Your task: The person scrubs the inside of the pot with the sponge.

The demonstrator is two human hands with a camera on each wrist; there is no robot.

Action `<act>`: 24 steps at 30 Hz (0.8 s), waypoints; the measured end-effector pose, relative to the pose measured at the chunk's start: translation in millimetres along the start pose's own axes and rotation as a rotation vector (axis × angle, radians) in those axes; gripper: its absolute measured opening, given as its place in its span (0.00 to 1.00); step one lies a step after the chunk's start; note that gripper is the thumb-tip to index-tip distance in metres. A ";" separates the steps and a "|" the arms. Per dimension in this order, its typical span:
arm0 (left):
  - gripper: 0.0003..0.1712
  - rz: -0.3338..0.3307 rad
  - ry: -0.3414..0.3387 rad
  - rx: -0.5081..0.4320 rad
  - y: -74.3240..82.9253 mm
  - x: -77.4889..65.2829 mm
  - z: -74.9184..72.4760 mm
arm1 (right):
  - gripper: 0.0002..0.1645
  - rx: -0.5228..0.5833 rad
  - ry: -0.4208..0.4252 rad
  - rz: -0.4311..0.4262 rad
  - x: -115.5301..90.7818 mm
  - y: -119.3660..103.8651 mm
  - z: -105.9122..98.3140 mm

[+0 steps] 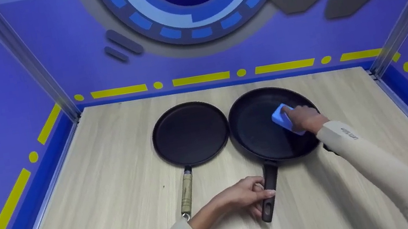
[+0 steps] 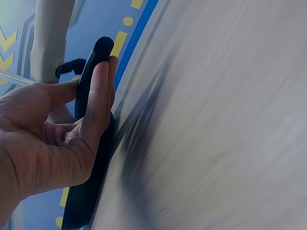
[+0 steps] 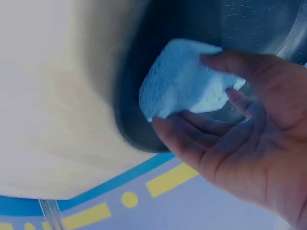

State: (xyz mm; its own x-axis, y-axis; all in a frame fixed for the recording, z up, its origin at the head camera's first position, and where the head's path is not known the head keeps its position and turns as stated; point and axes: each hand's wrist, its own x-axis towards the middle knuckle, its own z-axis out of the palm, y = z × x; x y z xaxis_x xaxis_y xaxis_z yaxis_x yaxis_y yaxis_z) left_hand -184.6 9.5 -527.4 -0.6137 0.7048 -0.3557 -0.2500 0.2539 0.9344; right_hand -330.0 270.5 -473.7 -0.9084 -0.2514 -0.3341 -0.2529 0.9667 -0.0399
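Note:
A black frying pan (image 1: 255,122) lies at the right of the table, its dark handle (image 1: 269,180) pointing toward me. My left hand (image 1: 245,195) pinches that handle between thumb and fingers; the left wrist view shows the fingers (image 2: 98,96) along one side and the thumb on the other. Inside the pan, my right hand (image 1: 305,117) grips a light blue sponge (image 1: 282,117) against the inner surface, toward the right side. In the right wrist view thumb and fingertips pinch the porous sponge (image 3: 182,79) at its edges.
A flat black round pan (image 1: 190,133) with a wooden-look handle (image 1: 186,191) lies just left of the frying pan, rims nearly touching. Purple-blue panels (image 1: 194,61) with yellow marks stand behind and at both sides of the light wooden table (image 1: 115,180).

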 end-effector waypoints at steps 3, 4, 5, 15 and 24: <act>0.08 -0.014 -0.001 0.003 -0.8 0.1 -5.7 | 0.37 0.002 -0.037 -0.065 -9.8 -2.5 2.9; 0.07 -0.017 -0.002 0.001 -0.9 0.1 -7.3 | 0.37 0.000 -0.039 -0.087 -12.9 -5.4 4.4; 0.07 -0.020 -0.005 0.001 -0.8 0.0 -8.6 | 0.37 -0.005 -0.039 -0.108 -15.9 -8.9 6.1; 0.11 -0.073 -0.010 0.009 6.0 2.0 -10.0 | 0.34 -0.027 0.095 -0.290 -20.2 -57.8 21.4; 0.12 -0.072 -0.001 -0.012 6.6 0.4 -1.0 | 0.38 -0.045 0.193 -0.216 25.8 -53.6 15.3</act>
State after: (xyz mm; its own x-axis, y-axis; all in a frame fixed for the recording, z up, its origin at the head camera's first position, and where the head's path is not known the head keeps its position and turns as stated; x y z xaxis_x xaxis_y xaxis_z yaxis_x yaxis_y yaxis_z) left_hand -187.1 10.8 -521.4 -0.5934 0.6854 -0.4220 -0.3026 0.2958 0.9060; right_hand -334.8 213.0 -494.6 -0.8773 -0.4600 -0.1370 -0.4580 0.8877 -0.0473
